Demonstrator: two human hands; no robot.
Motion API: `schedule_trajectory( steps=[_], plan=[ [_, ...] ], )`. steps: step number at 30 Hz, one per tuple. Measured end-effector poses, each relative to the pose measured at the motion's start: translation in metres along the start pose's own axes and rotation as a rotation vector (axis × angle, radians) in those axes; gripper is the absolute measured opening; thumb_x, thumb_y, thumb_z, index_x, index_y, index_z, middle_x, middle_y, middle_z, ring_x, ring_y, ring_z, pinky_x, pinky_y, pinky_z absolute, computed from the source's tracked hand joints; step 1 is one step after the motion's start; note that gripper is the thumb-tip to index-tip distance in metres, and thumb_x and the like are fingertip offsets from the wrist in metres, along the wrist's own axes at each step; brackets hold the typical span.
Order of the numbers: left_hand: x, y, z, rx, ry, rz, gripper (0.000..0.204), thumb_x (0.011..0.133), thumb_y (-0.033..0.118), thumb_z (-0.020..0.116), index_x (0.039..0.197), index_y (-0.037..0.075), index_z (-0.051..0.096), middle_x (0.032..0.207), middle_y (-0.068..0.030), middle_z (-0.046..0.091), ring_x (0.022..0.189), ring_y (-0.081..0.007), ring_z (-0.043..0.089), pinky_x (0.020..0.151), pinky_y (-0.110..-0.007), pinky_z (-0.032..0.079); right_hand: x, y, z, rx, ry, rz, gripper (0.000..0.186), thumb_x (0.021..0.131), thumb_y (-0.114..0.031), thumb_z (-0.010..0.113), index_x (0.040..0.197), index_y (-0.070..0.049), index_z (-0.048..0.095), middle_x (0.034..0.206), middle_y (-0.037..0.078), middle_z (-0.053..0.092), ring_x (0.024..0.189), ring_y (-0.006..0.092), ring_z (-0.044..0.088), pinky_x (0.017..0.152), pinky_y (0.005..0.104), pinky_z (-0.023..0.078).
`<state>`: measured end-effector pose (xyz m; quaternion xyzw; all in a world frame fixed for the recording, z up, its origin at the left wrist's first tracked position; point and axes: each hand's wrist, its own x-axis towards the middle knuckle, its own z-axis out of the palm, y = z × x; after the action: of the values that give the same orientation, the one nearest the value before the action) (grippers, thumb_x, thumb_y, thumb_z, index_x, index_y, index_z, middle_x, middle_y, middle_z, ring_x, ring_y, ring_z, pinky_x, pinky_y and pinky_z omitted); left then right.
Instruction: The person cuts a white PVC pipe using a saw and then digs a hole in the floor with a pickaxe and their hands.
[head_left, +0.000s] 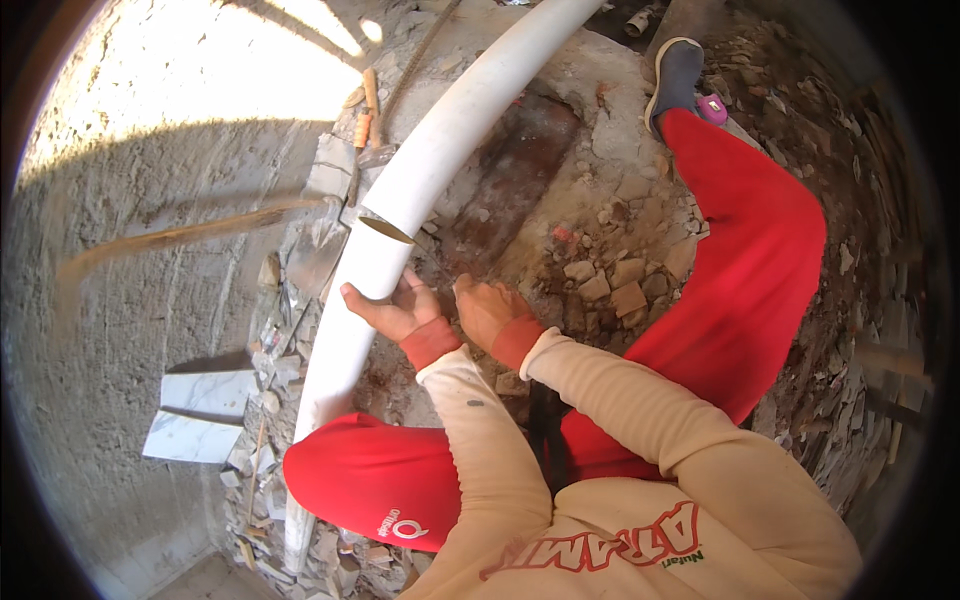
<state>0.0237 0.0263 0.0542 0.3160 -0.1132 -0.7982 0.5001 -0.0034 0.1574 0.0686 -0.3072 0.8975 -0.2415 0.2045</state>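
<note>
A long white plastic pipe (340, 320) runs from the lower left up to the top middle. Across it is a gap with a dark, brownish opening (388, 230); the upper pipe length (450, 120) continues beyond. I cannot tell whether the two lengths are still joined there. My left hand (400, 308) grips the lower length just below the gap, its thumb laid over the pipe and its fingers at the right side. Close by on the right, apart from the pipe, my right hand (490, 308) is closed with fingers curled; what it holds, if anything, is hidden.
My red-trousered left knee (350, 470) overlaps the lower pipe. Broken bricks (625, 290) and rubble cover the ground. Two marbled tile pieces (200, 415) lean by the rough wall (120, 290). An orange-handled tool (362, 130) lies past the gap; a pink object (712, 108) sits beside my shoe (676, 78).
</note>
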Motion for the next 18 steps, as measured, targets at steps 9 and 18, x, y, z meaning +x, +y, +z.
schedule_trajectory(
  steps=[9,18],
  plan=[
    [0.0,0.0,-0.006,-0.014,0.068,-0.013,0.068,0.083,0.049,0.074,0.131,0.006,0.055,0.128,-0.0082,0.063,0.116,-0.0248,0.062,0.1,-0.041,0.052,-0.025,0.007,-0.02,0.092,0.046,-0.038,0.021,0.099,-0.019,0.051,0.104,0.0,0.059,0.084,0.024,0.068,0.081,0.0457,0.067,0.074,0.0545,0.053],
    [-0.001,0.0,-0.008,0.0,0.076,-0.049,0.067,0.086,0.049,0.071,0.134,0.006,0.051,0.13,-0.0082,0.062,0.119,-0.0237,0.06,0.103,-0.04,0.049,-0.021,0.01,-0.021,0.23,0.253,-0.108,0.018,0.097,-0.015,0.056,0.111,-0.003,0.059,0.092,0.021,0.07,0.083,0.0443,0.066,0.071,0.0532,0.052]
  ],
)
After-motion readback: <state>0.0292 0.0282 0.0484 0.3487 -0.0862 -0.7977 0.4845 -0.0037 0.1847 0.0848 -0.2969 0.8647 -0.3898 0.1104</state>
